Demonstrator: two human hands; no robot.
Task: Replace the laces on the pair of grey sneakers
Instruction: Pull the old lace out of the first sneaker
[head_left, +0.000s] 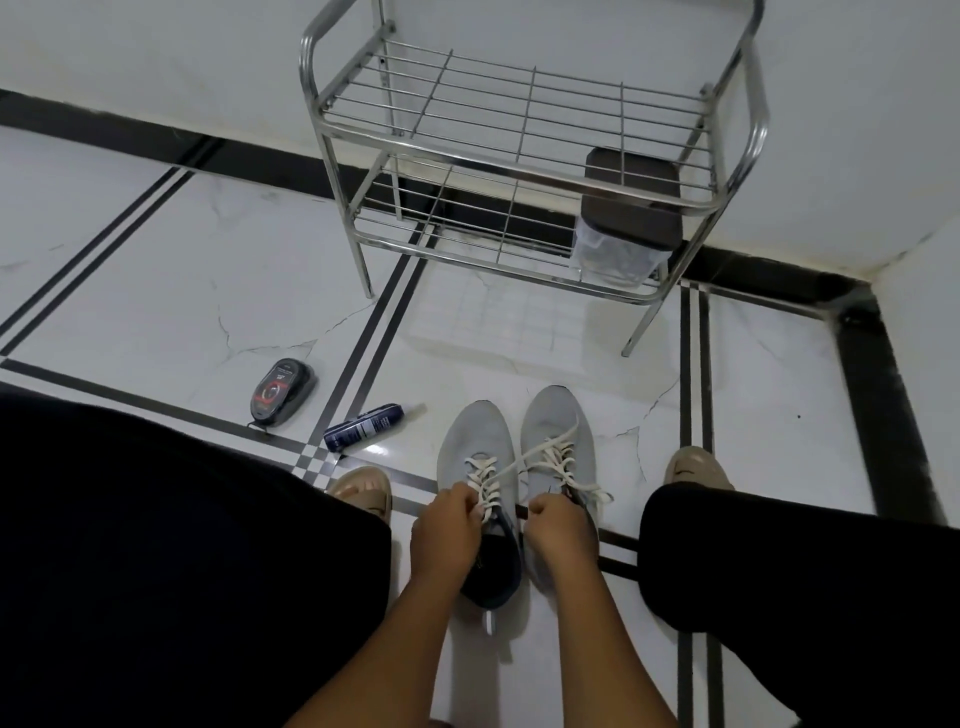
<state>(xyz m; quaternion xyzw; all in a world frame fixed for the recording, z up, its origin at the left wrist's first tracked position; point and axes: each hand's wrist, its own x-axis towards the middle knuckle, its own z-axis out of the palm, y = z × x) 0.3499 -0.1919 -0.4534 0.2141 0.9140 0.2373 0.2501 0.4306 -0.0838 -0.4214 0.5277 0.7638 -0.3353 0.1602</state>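
1. Gripping white lace (485, 506), left hand (449, 525) works over left sneaker (475, 441).
2. Right hand (558, 527) pinches a lace end beside right sneaker (558, 421).
3. Rack (519, 156), tin (280, 389) and tube (363, 427) stand on floor (156, 270), well apart.

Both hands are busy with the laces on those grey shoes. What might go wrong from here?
The long white lace end stretches from the left grey sneaker across the right grey sneaker; pulling may tangle it in that shoe's lacing. The left hand and right hand pull from opposite sides, so the lace could tighten unevenly.
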